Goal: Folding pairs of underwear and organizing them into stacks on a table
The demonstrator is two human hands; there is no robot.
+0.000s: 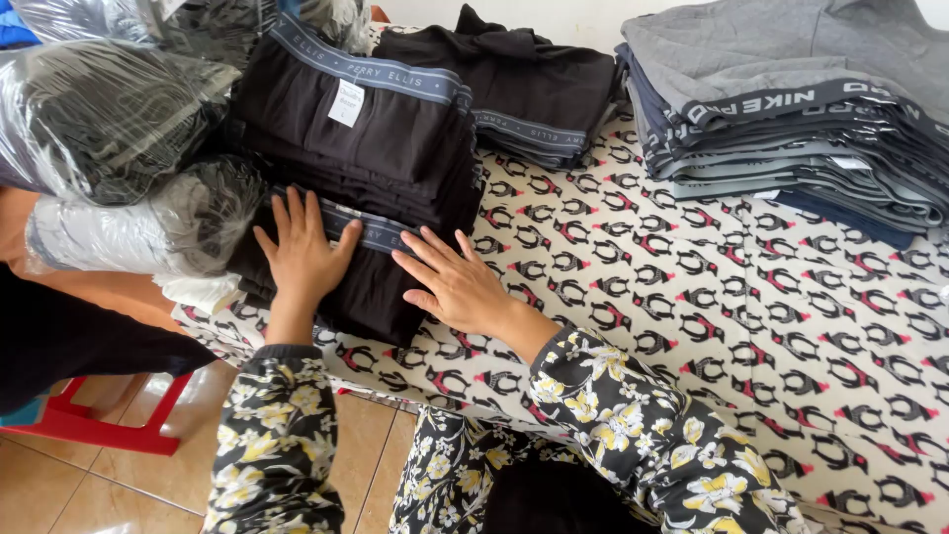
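Hands lie flat on black shorts (371, 282) near the table (712, 297) edge. Left hand (301, 252) and right hand (455, 282) both have fingers spread out, pressing down, not gripping. A taller black pile (366, 129) sits just behind.

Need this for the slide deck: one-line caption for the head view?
Both hands, left hand and right hand, press flat on a folded black garment stack on a patterned tablecloth.
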